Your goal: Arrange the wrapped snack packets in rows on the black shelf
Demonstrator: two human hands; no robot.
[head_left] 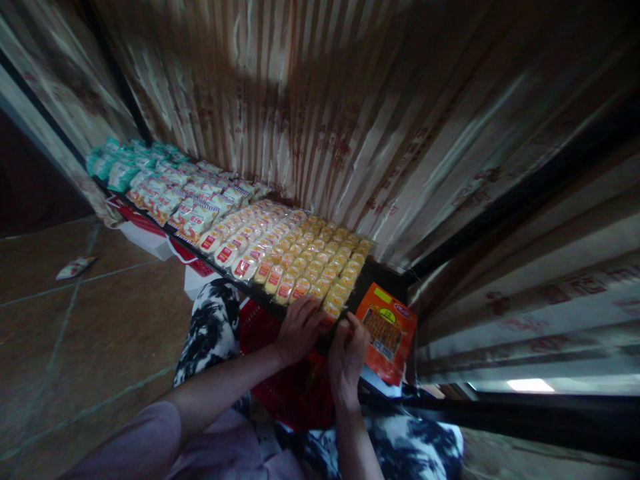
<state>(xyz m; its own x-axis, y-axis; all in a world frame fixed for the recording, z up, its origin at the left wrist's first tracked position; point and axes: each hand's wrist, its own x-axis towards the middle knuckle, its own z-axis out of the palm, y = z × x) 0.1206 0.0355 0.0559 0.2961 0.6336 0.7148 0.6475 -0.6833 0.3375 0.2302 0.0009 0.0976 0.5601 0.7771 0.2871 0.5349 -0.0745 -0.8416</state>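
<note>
Overlapping rows of small yellow wrapped snack packets (pixel 310 263) lie on a dark narrow shelf (pixel 383 275). At their front end is my left hand (pixel 300 330), its fingers bent and closed by the nearest packets. My right hand (pixel 349 350) is just to its right, fingers curled in at the end of the last row. A small reddish-fronted packet (pixel 327 320) shows between the two hands. Whatever the fingertips pinch is too dark and small to make out. Close to the right hand lies a large orange snack bag (pixel 387 332) with a picture window.
Farther left on the shelf are white-and-red snack bags (pixel 193 217) and green bags (pixel 120 170). A striped, printed curtain (pixel 325 100) hangs behind. White boxes (pixel 145 240) and red cloth (pixel 260 327) are below the shelf edge. One packet (pixel 75 267) lies on the tiled floor.
</note>
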